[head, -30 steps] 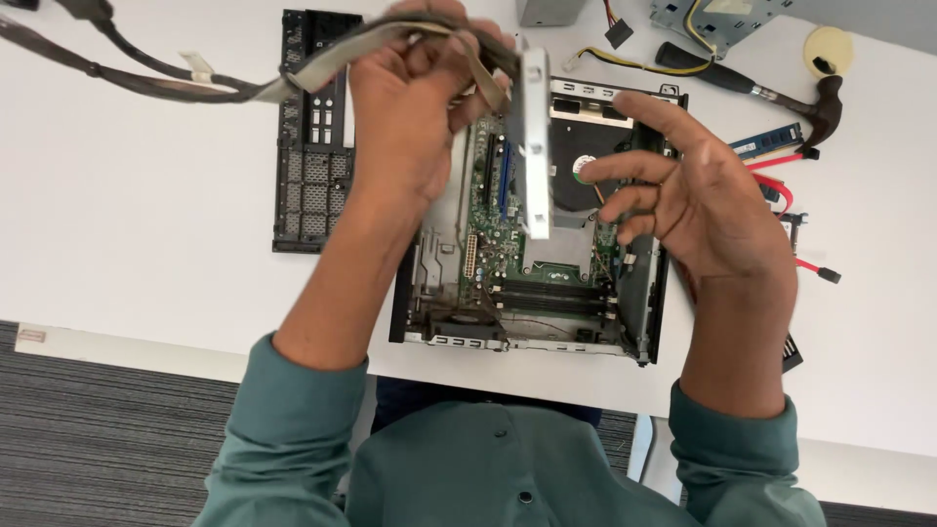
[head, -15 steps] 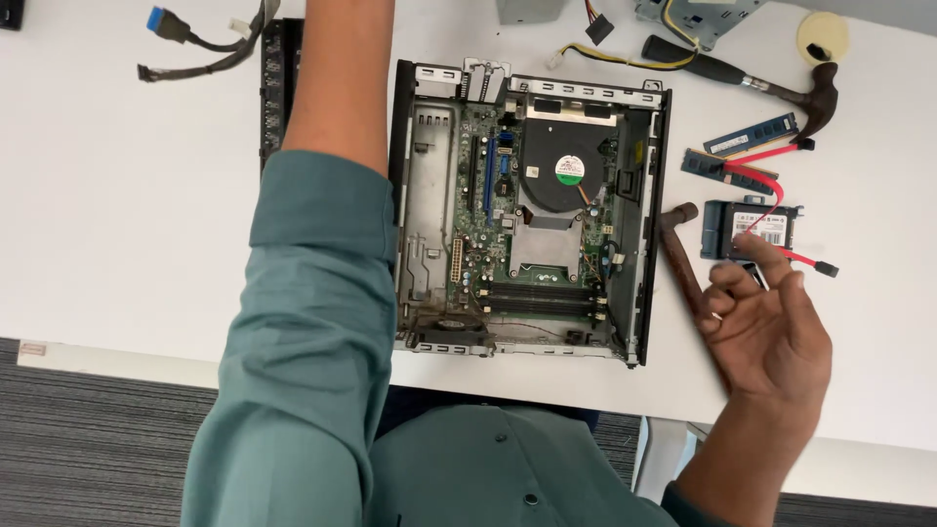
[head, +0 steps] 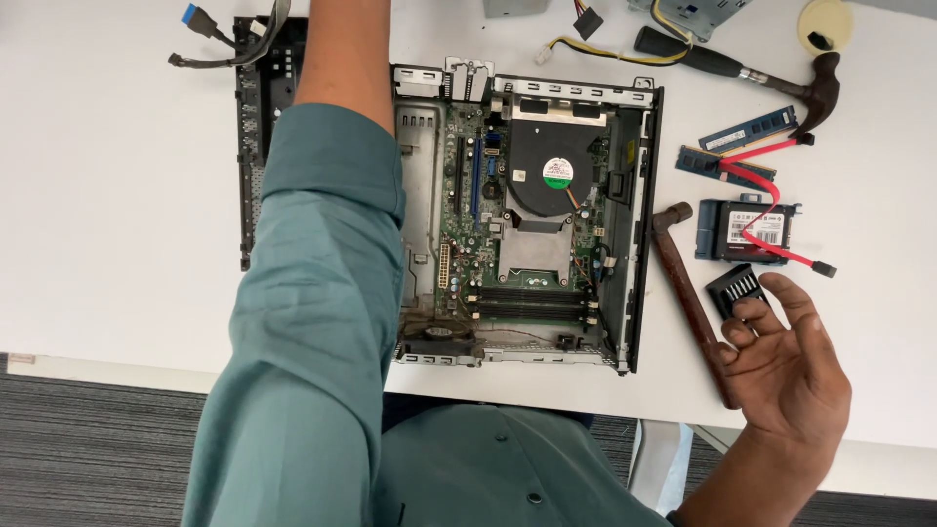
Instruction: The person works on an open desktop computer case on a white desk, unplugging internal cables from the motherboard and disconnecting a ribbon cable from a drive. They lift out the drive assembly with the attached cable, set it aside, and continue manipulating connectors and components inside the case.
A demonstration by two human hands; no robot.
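An open small desktop computer case [head: 639,224] lies flat on the white table, its board, black cooling fan [head: 556,174] and memory slots exposed. My left arm in a teal sleeve [head: 312,293] stretches across the case's left side and past the top edge, so my left hand is hidden. My right hand [head: 786,376] hovers at the lower right with fingers spread and nothing in it. Its fingertips are next to a small black ribbed part [head: 739,288] and the handle end of a rusty hammer [head: 688,293].
A black perforated panel [head: 252,146] and a grey cable bundle [head: 224,44] lie at the upper left. Right of the case are two memory sticks [head: 747,132], a black drive with a red cable [head: 747,229], a second hammer [head: 781,83] and a tape roll [head: 825,24].
Both hands held a cable bundle and a metal bracket over the case. Now the cables lie at the upper left, my left arm reaches beyond the top, and my right hand has dropped beside the rusty hammer.
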